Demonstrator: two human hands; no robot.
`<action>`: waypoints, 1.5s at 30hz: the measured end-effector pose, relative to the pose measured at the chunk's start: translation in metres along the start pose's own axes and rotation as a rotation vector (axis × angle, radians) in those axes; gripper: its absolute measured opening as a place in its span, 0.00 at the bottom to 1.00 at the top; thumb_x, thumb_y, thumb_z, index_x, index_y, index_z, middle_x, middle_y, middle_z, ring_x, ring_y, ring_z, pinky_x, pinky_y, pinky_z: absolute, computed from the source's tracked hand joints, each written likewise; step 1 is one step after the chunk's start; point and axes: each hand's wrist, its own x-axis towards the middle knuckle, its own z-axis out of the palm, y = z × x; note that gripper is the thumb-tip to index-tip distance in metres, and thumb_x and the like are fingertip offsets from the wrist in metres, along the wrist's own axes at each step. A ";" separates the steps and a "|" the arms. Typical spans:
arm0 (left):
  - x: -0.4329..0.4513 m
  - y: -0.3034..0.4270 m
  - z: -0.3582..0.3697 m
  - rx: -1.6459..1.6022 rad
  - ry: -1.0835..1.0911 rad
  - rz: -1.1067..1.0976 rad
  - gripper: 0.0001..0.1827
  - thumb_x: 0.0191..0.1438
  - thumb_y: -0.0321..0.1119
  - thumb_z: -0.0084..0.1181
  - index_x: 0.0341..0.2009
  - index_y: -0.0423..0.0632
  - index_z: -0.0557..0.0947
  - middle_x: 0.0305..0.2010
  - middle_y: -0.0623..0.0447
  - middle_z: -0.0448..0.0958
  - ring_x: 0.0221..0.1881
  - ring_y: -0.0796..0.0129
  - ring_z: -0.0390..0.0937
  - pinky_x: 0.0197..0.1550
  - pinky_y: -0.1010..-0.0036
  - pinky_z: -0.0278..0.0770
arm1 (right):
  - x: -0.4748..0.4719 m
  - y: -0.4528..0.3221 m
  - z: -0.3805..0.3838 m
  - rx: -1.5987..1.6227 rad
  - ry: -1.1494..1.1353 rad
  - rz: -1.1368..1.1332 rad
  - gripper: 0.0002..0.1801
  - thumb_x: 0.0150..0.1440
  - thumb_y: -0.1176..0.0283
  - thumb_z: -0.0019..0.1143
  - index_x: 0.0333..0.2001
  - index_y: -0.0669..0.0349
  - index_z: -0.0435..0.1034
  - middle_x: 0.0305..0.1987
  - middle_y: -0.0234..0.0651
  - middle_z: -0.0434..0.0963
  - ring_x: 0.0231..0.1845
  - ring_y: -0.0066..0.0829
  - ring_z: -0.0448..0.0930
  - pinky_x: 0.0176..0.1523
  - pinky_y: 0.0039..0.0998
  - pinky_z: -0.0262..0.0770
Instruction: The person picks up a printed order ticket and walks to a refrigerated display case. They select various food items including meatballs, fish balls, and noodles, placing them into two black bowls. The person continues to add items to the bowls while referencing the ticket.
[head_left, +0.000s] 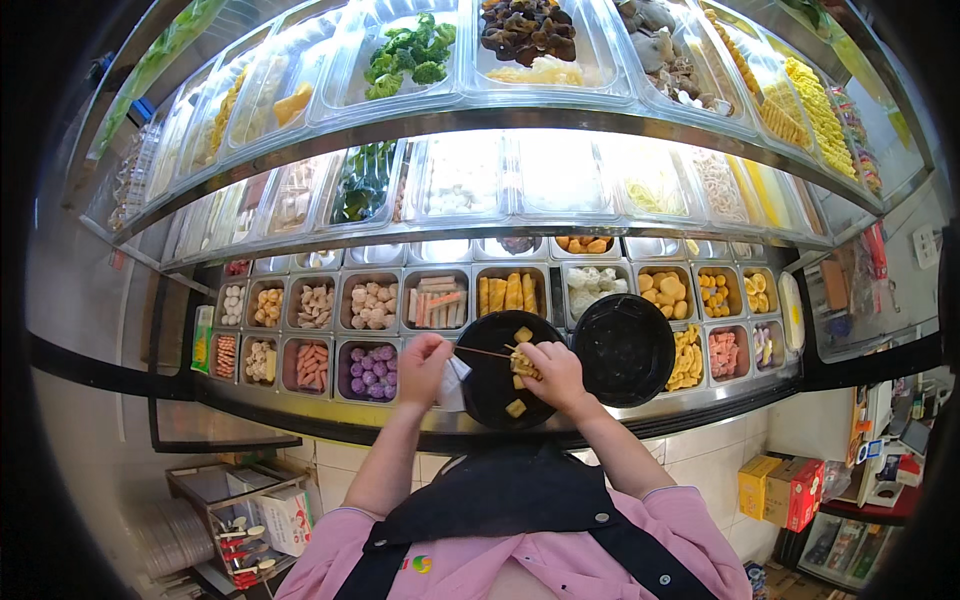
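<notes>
Above a round black bowl (491, 405), my left hand (423, 371) pinches one end of a thin wooden skewer (480, 350). At the skewer's other end, my right hand (553, 375) has its fingers closed on a yellowish piece of food (523, 363); whether it is threaded on the skewer is hard to tell. Several pale yellow cubes (516, 408) lie in the bowl. A white paper or cloth (453, 384) sits beside my left hand, at the bowl's left edge. Right of my right hand stands a second black bowl (626, 351) with no food visible in it.
Metal pans surround the bowls, holding purple balls (369, 373), crab sticks (436, 304), yellow rolls (507, 294) and other foods. Overhead, shelves with metal edges (480, 120) carry clear plastic bins, one with broccoli (412, 56). The counter's dark front rim (337, 435) curves close to my body.
</notes>
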 end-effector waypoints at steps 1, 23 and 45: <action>0.003 0.006 -0.014 -0.073 -0.027 -0.044 0.05 0.47 0.29 0.54 0.24 0.41 0.75 0.23 0.57 0.73 0.25 0.79 0.70 0.29 0.83 0.67 | -0.002 0.005 -0.001 0.050 0.029 0.027 0.27 0.34 0.69 0.61 0.43 0.53 0.66 0.31 0.34 0.69 0.34 0.38 0.70 0.35 0.34 0.68; 0.000 -0.009 0.035 0.001 -0.247 0.059 0.03 0.49 0.27 0.51 0.26 0.41 0.75 0.21 0.60 0.72 0.24 0.82 0.67 0.28 0.85 0.66 | 0.022 -0.012 -0.013 0.667 -0.261 0.009 0.27 0.39 0.74 0.62 0.47 0.59 0.65 0.39 0.40 0.71 0.42 0.36 0.72 0.45 0.28 0.67; 0.016 0.008 -0.055 -0.199 0.127 -0.165 0.03 0.49 0.27 0.50 0.25 0.43 0.74 0.20 0.57 0.71 0.19 0.78 0.67 0.22 0.83 0.64 | 0.004 0.014 0.014 0.326 -0.220 0.205 0.27 0.43 0.59 0.59 0.46 0.63 0.66 0.42 0.46 0.72 0.45 0.44 0.71 0.48 0.32 0.67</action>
